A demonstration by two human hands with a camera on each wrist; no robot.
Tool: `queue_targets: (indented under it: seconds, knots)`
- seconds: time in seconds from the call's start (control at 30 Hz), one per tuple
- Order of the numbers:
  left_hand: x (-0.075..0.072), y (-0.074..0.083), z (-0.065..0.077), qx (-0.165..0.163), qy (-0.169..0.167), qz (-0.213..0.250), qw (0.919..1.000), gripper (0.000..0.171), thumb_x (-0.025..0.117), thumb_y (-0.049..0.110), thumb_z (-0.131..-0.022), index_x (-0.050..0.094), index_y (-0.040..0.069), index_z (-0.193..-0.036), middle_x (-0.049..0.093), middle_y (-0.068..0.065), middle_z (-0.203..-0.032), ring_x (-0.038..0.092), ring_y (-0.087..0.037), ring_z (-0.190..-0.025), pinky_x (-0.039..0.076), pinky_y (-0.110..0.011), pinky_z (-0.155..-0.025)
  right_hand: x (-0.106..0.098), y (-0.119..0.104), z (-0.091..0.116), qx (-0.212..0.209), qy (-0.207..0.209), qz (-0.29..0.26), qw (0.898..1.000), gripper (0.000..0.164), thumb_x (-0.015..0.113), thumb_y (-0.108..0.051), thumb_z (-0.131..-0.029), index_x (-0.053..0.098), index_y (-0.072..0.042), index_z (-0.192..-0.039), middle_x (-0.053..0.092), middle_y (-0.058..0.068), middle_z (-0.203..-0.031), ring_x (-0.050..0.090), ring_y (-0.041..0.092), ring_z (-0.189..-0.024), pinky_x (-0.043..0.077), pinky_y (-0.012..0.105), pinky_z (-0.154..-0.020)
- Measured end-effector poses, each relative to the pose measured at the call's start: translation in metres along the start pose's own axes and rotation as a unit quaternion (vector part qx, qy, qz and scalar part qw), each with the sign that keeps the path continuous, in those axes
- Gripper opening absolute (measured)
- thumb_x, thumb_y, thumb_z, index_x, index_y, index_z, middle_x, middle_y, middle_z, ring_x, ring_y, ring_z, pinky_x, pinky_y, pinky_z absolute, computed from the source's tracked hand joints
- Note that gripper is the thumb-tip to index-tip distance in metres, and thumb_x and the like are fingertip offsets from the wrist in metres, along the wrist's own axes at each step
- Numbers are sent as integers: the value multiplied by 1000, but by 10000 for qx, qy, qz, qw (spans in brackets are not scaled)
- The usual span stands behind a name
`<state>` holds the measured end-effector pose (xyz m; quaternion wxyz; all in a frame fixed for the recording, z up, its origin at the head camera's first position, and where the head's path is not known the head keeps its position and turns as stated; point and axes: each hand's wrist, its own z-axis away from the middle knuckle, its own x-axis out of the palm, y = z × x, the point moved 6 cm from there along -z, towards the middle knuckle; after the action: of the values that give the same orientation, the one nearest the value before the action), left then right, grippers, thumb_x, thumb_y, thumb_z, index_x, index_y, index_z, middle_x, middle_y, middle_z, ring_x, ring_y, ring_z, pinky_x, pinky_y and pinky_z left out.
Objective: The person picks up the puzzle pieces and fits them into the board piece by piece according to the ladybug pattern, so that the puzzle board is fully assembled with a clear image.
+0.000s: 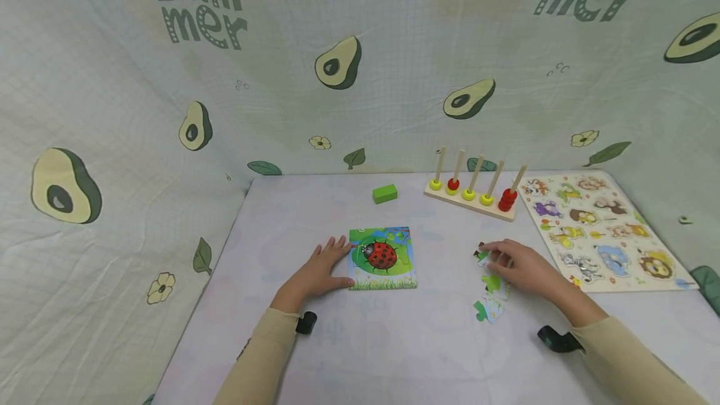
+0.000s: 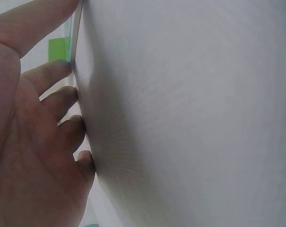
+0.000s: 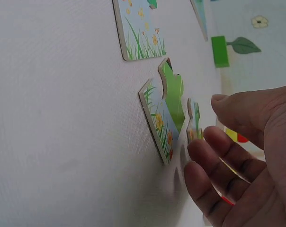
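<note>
A square ladybug jigsaw puzzle lies flat near the middle of the table. Beside its left edge rests my left hand, fingers spread, with the thumb at the lower left corner. The left wrist view shows this hand's fingertips down at the tabletop. My right hand hovers over loose jigsaw pieces, its index finger reaching to the farthest piece. In the right wrist view, thumb and fingers stand apart beside that piece. Nearer lie a green-and-grass piece and another grass-edged piece.
A green block sits behind the puzzle. To its right stands a wooden peg rack with yellow and red rings. An animal puzzle board covers the table's right side. Printed cloth hangs along the back and sides.
</note>
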<state>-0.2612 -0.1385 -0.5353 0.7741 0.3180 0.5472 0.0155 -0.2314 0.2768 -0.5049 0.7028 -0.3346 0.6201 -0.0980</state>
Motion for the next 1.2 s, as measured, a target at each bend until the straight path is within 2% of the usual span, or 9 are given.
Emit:
queue_targets:
  seconds: [0.2, 0.57, 0.7, 0.9, 1.07, 1.2]
  knots:
    - [0, 0, 0, -20, -1, 18, 10000, 90, 77, 46, -88, 33, 17, -161, 20, -8, -169, 7, -31, -157, 3, -50, -127, 6, -7, 10, -442, -179, -360, 9982, 39, 76, -10, -91, 68, -7, -129, 64, -5, -97, 54, 3, -79, 49, 23, -64]
    - [-1, 1, -1, -41, 4, -26, 10000, 90, 77, 47, -88, 33, 18, -161, 19, -6, -169, 6, -29, -157, 3, -49, -127, 18, -16, 27, -473, -911, -642, 9926, 45, 79, -20, -89, 67, -13, -132, 64, -8, -100, 52, 7, -80, 46, 22, -65]
    - [0, 0, -1, -71, 1, -14, 10000, 90, 77, 46, -88, 32, 19, -161, 19, -5, -169, 5, -28, -157, 2, -47, -127, 20, -18, 31, -534, -1072, -525, 9914, 48, 80, -21, -88, 67, -16, -134, 64, -7, -107, 53, 8, -84, 47, 23, -68]
    - [1, -2, -2, -42, 23, -2, 10000, 89, 78, 45, -88, 33, 19, -161, 19, -5, -169, 6, -28, -157, 2, -48, -127, 22, -23, 33, -822, -1268, -131, 9884, 49, 78, -16, -88, 66, -20, -135, 62, -3, -125, 54, 7, -98, 52, 27, -80]
    - [1, -2, -1, -58, -8, -33, 10000, 89, 77, 46, -89, 32, 20, -162, 18, -4, -169, 5, -27, -157, 1, -47, -127, 22, -24, 34, -943, -1284, -8, 9872, 47, 78, -13, -88, 68, -23, -133, 63, -7, -125, 56, 8, -108, 53, 31, -89]
    - [1, 0, 0, -48, -42, -12, 10000, 90, 77, 46, -89, 32, 18, -162, 18, -5, -169, 5, -29, -157, 2, -48, -127, 23, -25, 33, -1020, -1293, 13, 9863, 44, 78, -12, -87, 69, -25, -129, 63, -10, -123, 56, 7, -109, 53, 31, -91]
